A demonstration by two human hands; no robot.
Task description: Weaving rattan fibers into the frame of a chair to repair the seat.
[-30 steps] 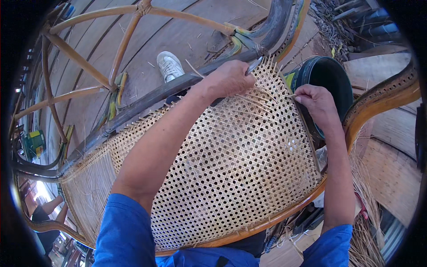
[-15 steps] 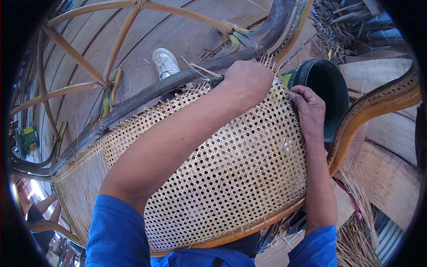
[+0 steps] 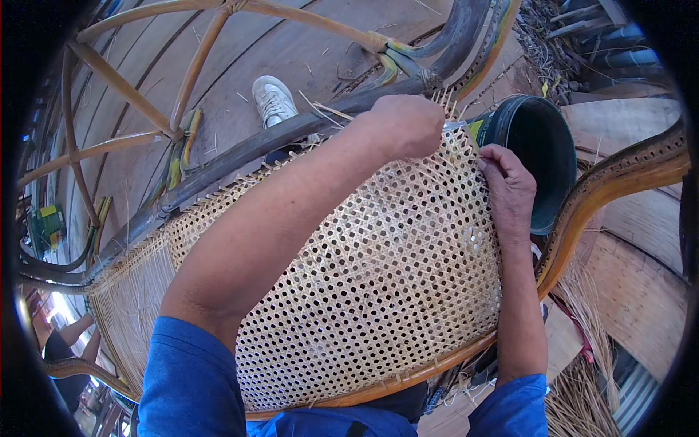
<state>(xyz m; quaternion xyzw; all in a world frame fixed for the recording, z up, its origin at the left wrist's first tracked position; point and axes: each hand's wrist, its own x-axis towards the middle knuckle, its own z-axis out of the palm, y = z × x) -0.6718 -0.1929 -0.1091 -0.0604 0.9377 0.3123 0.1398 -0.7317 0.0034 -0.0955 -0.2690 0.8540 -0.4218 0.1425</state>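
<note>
A woven cane panel (image 3: 378, 269) with rows of small holes stretches across a curved rattan frame in front of me. My left hand (image 3: 409, 125), its forearm crossing above the panel, is closed in a fist at the far right corner. From the fist a short bit of bright metal tool (image 3: 454, 126) sticks out; the hand hides the rest. Loose cane ends (image 3: 443, 100) stand up just past it. My right hand (image 3: 508, 178) is at the panel's right edge, thumb and forefinger pinched on a cane strand there. The strand is mostly hidden by the fingers.
A dark green bucket (image 3: 542, 120) stands just beyond my right hand. A curved rattan arm with drilled holes (image 3: 575, 204) rises on the right, above bundled loose cane (image 3: 582, 379). A dark pole (image 3: 277, 137) runs along the far edge, near a white shoe (image 3: 273, 100).
My left fist has shifted slightly left and turned; the dark handle end seen earlier beside it is now hidden. My right hand has moved slightly down and right, still pinching the edge.
</note>
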